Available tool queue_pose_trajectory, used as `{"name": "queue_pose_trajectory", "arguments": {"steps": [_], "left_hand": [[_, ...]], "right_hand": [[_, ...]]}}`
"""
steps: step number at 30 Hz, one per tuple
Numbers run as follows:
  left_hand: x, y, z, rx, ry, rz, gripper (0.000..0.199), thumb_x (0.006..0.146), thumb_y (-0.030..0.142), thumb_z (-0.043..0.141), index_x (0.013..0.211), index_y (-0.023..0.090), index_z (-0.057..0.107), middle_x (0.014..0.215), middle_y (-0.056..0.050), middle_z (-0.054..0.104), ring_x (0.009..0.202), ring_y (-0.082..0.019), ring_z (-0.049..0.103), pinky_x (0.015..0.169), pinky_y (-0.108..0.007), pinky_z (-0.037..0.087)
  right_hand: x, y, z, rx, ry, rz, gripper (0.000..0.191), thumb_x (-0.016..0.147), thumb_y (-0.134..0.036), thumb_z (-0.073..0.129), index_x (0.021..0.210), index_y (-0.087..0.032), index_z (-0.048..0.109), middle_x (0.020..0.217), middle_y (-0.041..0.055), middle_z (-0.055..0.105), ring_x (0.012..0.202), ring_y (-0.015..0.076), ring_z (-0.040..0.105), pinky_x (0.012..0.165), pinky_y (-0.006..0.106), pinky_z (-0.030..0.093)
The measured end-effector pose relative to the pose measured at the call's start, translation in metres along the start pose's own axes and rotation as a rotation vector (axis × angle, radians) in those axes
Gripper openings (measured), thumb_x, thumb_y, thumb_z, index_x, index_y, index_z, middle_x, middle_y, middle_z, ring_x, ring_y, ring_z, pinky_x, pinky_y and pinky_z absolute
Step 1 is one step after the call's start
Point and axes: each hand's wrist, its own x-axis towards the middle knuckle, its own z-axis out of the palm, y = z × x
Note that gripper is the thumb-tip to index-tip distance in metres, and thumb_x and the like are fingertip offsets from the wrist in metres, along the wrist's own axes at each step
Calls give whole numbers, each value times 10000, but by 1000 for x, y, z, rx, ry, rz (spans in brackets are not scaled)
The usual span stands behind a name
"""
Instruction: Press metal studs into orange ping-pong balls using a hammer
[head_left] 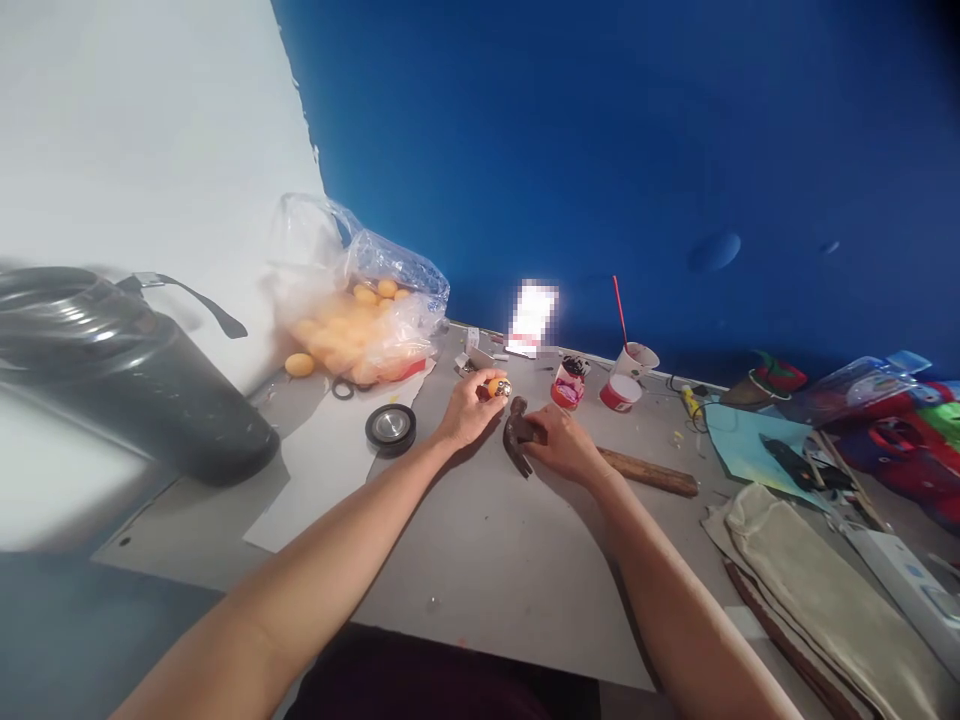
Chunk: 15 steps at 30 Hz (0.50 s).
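The open room for moving is in front of the fingers, toward the body, up to the near edge of the surface [480,560]. The left hand [472,408] is pinching an orange ball [499,387] between its fingers. The right hand [562,440] has its fingers closed around the hammer [519,430], near the head; the handle goes out to the right. Left of the left fingers lies a round black lid [391,428]. Beyond the right fingers stand a red cup [568,388] and a white cup [637,358], before a blue wall [585,150].

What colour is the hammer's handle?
The handle is brown, wood-toned; it shows best in the head view, right of the right hand.
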Motion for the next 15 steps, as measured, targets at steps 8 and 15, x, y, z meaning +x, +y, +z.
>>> {"name": "queue_pose_trajectory", "arguments": {"steps": [8,15], "left_hand": [[0,-2,-1,-109,-19,-80,452,709,192,685,1159,178,719,881,-23,731,724,-155,637,709,-280,527],[-2,12,-2,-292,-63,-177,415,688,243,748,1097,177,715,807,3,673,640,-110,558,629,-244,472]], "right_hand": [[-1,7,1,177,75,41,261,863,-282,640,1096,-216,738,1003,45,713,882,198,644,779,305,468],[1,4,8,250,343,2,196,897,-287,597,1021,-210,728,946,57,720,896,214,661,825,334,504]]}}
